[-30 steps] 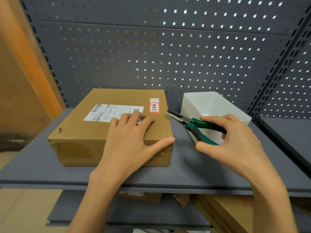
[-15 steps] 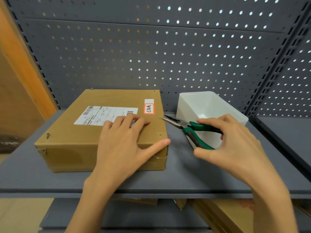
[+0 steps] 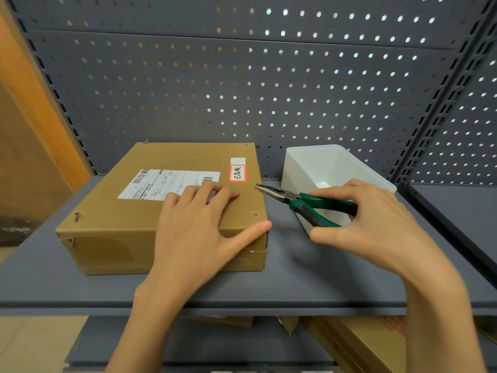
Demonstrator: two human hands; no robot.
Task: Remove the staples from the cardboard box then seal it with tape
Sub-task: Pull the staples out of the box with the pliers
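A flat brown cardboard box point(image 3: 129, 211) with a white shipping label and a red-framed sticker lies on the grey shelf point(image 3: 295, 281). My left hand point(image 3: 196, 227) rests flat on its near right part, fingers straight, thumb along the front edge. My right hand point(image 3: 376, 224) grips green-handled needle-nose pliers point(image 3: 301, 201). The pliers' tip sits at a staple on the box's right top edge. More staples point(image 3: 77, 217) stick out at the box's left corner and far edge.
A white plastic bin point(image 3: 336, 168) stands right of the box, just behind the pliers. A grey pegboard wall closes the back. Cardboard pieces lie on the lower shelf. An orange-brown panel stands at the left.
The pliers' tip has moved left from beside the box to touch its right top edge. My left hand stays on the box.
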